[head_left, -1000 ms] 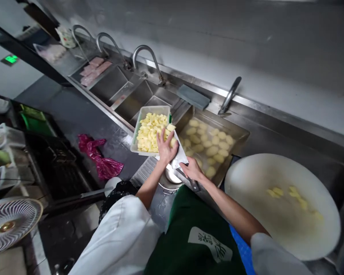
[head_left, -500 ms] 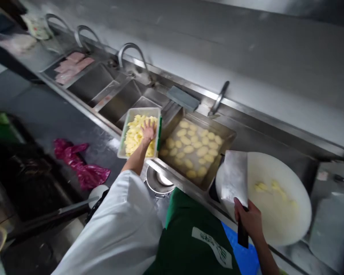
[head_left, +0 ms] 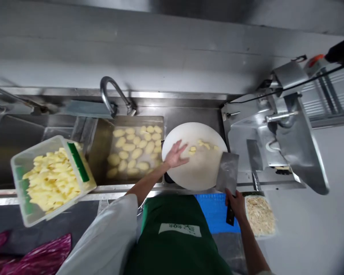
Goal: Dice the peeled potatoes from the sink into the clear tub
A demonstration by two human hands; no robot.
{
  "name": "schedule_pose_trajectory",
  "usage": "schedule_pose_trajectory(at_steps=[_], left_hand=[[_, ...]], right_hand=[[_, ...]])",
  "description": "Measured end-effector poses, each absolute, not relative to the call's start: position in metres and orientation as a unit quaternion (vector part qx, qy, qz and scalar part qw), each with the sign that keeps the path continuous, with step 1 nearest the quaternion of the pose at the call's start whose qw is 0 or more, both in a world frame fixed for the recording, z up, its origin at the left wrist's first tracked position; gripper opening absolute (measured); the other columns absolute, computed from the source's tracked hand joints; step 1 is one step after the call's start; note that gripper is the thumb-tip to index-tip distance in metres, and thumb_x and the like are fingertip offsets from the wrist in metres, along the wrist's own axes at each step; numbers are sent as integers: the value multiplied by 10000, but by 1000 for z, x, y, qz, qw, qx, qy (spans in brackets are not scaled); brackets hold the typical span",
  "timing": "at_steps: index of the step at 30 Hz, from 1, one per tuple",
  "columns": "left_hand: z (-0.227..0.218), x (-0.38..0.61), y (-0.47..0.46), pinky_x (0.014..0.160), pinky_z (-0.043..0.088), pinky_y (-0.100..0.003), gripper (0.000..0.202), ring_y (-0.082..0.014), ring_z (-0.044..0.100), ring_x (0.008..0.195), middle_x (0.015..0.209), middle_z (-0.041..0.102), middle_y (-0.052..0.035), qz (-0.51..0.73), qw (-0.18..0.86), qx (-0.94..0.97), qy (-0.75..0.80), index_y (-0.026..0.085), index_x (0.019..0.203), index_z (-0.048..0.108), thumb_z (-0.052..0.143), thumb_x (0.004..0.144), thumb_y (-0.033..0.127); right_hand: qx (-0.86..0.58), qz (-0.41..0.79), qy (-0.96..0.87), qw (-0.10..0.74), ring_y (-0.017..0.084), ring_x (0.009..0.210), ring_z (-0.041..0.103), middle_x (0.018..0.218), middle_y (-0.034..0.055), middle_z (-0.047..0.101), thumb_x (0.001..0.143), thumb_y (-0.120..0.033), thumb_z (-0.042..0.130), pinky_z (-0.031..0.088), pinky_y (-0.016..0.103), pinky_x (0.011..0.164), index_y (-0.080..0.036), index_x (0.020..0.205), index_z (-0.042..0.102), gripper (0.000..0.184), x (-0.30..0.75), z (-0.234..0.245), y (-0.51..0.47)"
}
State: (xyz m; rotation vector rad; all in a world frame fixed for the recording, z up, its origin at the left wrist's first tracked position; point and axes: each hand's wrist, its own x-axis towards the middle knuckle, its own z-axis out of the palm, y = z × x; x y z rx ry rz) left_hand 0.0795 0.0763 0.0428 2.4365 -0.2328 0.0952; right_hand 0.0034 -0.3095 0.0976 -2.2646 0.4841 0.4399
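Observation:
My left hand (head_left: 176,154) is open, fingers spread, over the left part of a round white cutting board (head_left: 200,177). A few pale yellow potato pieces (head_left: 203,144) lie on the board, just right of the fingers. My right hand (head_left: 235,204) grips the dark handle of a cleaver (head_left: 227,170), whose broad blade overlaps the board's right edge. Left of the board, whole peeled potatoes (head_left: 137,153) sit in water in a sink basin (head_left: 97,152). Farther left, a clear plastic tub (head_left: 18,172) holds a heap of cut potato (head_left: 53,179).
A curved faucet (head_left: 111,86) rises behind the potato basin. A metal slicing machine (head_left: 286,126) stands at right, with another cleaver (head_left: 254,154) beside it. Below it is a container of pale shreds (head_left: 260,215). A magenta plastic bag (head_left: 43,256) lies at lower left.
My left hand has left the tub of cut potato and moved right, over the cutting board. My right hand still holds the cleaver. The view has turned right, bringing the slicing machine into sight.

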Motion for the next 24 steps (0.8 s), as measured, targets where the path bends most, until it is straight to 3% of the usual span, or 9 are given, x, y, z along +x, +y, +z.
schedule_pose_trajectory(at_steps=[4,11,17,24], left_hand=[[31,135,6,1236,157,-539,881,-355,140,1514,1652,87,-125,20,306,943,-125,228,1548,317,618,839,655],[24,178,-82,1219,156,-612,691,-398,36,1517,1638,202,-43,45,296,939,-167,304,1476,461,587,873,617],[21,168,-95,1247,249,-498,503,-283,150,1515,1565,352,-96,90,344,930,-88,195,1406,543,411,999,461],[36,113,-16,1291,178,-458,475,-194,178,1514,1550,355,-45,82,336,936,65,286,1453,467,257,1039,388]], right_hand=[[-842,216,187,458,153,395,527,437,12,558,730,-687,614,416,258,434,-221,602,500,496,19,74,-314],[-821,251,150,490,143,360,501,459,-27,547,768,-630,600,399,253,386,-239,704,450,423,74,57,-292],[-828,273,77,484,139,346,496,438,-28,545,800,-572,568,401,246,394,-244,706,445,363,89,64,-254],[-807,329,-8,490,128,359,463,421,-52,501,813,-544,553,379,247,401,-241,708,457,336,65,78,-180]])
